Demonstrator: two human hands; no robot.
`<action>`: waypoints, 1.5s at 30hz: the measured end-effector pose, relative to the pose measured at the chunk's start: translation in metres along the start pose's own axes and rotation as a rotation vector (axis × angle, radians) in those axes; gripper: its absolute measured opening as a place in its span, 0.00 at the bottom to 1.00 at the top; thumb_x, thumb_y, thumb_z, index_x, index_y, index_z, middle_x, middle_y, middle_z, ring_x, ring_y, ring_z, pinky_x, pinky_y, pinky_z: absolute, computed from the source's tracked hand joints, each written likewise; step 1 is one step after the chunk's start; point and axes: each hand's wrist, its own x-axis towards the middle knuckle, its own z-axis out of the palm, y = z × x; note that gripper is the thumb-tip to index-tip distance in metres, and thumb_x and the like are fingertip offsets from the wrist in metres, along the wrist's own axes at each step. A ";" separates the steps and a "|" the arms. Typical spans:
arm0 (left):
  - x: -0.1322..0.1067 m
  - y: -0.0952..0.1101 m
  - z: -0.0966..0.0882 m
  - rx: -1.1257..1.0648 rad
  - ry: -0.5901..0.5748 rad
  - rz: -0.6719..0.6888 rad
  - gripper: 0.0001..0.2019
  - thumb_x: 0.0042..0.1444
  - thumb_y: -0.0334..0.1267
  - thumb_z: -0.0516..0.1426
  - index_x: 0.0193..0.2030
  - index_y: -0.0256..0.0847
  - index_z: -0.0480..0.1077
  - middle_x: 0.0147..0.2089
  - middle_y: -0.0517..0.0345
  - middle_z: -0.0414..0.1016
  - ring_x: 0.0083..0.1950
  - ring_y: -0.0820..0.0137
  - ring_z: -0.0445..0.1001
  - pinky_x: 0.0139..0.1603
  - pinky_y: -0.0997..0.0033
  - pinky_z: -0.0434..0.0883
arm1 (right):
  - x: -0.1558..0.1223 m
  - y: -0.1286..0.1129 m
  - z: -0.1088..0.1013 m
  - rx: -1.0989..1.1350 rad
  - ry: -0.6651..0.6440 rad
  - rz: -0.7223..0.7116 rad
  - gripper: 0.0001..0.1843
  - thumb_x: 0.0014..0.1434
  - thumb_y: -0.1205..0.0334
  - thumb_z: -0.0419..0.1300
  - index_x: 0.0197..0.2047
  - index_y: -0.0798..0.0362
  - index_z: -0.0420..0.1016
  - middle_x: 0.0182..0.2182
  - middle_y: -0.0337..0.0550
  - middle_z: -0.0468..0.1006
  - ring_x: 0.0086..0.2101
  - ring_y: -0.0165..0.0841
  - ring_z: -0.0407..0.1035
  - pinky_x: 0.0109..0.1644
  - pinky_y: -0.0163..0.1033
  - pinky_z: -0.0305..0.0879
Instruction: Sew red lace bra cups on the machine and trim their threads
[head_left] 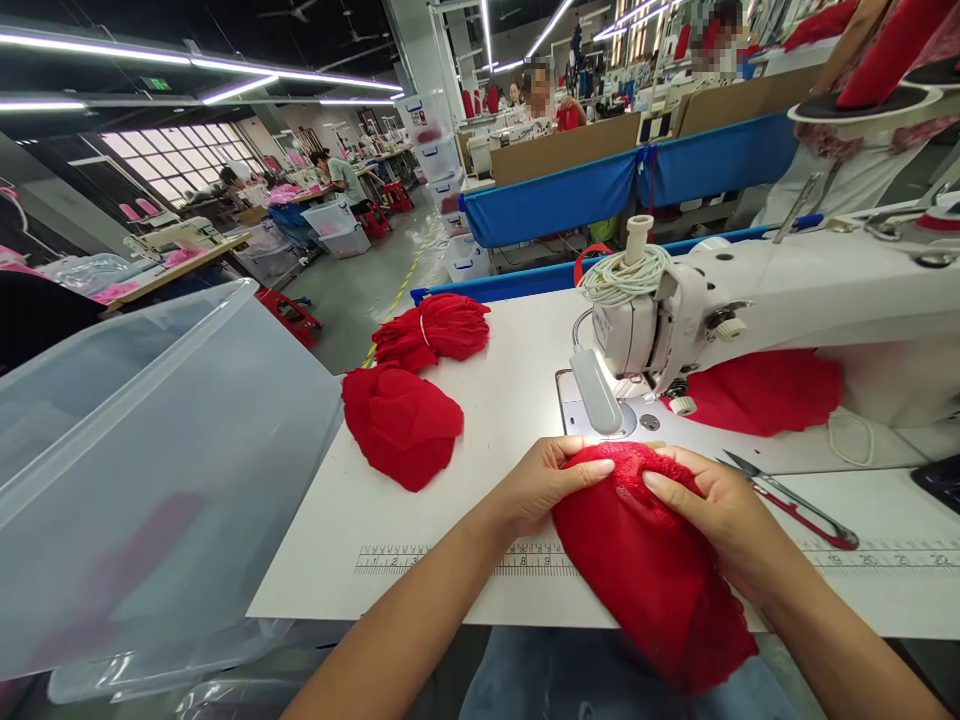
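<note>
Between them, my left hand (551, 485) and my right hand (709, 505) pinch the gathered upper edge of a red fabric piece (637, 570), each with the thumb on top. Its lower part hangs over the table's front edge toward my lap. Just beyond my hands stands a white sewing machine (750, 300), its needle plate (634, 418) partly hidden by a white lamp-like attachment (596, 390). To the right of my right hand lie thread snips (795, 505) with red on the handle. More red fabric (765, 390) rests under the machine arm.
A red fabric pile (403, 425) and a tied red bundle (431, 330) lie on the table's left. A large translucent plastic bin (172, 480) stands against the left edge. A ruler scale (390, 560) runs along the front. Other people sit at machines farther back.
</note>
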 end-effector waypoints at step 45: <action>-0.003 0.003 -0.008 -0.047 0.063 0.050 0.18 0.42 0.45 0.72 0.30 0.34 0.73 0.28 0.60 0.74 0.29 0.77 0.69 0.32 0.78 0.66 | -0.034 0.012 0.015 -0.040 0.112 0.201 0.22 0.45 0.42 0.70 0.36 0.49 0.78 0.26 0.39 0.78 0.25 0.33 0.70 0.29 0.34 0.66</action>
